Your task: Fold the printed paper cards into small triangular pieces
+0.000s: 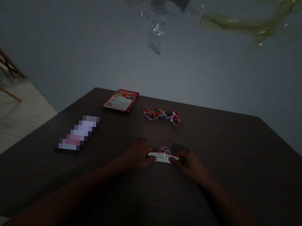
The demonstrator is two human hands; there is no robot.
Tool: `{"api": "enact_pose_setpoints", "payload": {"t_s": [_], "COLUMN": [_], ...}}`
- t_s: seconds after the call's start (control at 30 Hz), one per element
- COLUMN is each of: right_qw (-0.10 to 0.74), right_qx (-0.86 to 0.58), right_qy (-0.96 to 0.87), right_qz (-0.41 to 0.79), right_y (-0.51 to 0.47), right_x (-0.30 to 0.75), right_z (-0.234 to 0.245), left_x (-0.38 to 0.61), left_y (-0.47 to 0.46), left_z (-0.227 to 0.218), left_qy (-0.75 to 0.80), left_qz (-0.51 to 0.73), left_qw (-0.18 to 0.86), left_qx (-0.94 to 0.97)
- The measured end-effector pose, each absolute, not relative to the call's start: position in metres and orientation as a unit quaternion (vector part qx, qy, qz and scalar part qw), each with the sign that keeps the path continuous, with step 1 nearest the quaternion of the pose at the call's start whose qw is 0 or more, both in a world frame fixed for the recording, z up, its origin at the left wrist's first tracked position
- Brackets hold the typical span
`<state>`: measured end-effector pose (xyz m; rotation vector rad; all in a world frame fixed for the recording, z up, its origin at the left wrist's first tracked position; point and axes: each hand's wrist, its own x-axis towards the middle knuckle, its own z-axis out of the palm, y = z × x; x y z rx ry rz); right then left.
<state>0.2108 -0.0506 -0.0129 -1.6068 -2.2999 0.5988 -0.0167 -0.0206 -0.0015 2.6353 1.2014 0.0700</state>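
A small folded piece of printed paper, white with a red edge, lies low over the table between my hands. My left hand grips its left end, thumb on the near side. At the right end, my right hand pinches it the same way. A pointed, coloured part of the paper sticks up behind the white strip. Beyond my hands, several folded red and white paper shapes lie close together. My fingers behind the paper are partly hidden, and the light is dim.
On the dark wooden table, a stack of red and white printed leaflets lies at the back left. A phone with a blurred-out screen is at the left. A pale wall with tape on it rises behind the table's far edge.
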Motion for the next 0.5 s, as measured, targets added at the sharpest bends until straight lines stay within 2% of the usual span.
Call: {"api": "enact_pose_setpoints", "payload": {"t_s": [0.5], "right_qw": [0.123], "right_qx": [-0.596], "right_qy": [-0.774], "right_qz": [0.173], "right_y": [-0.048], "right_x": [0.202], "right_z": [-0.013], "left_x": [-0.003], "left_y": [-0.025], "left_z": [-0.004], "left_qy": [0.509], "left_qz": [0.016], "left_qw": [0.077], "left_qx": [0.857]}}
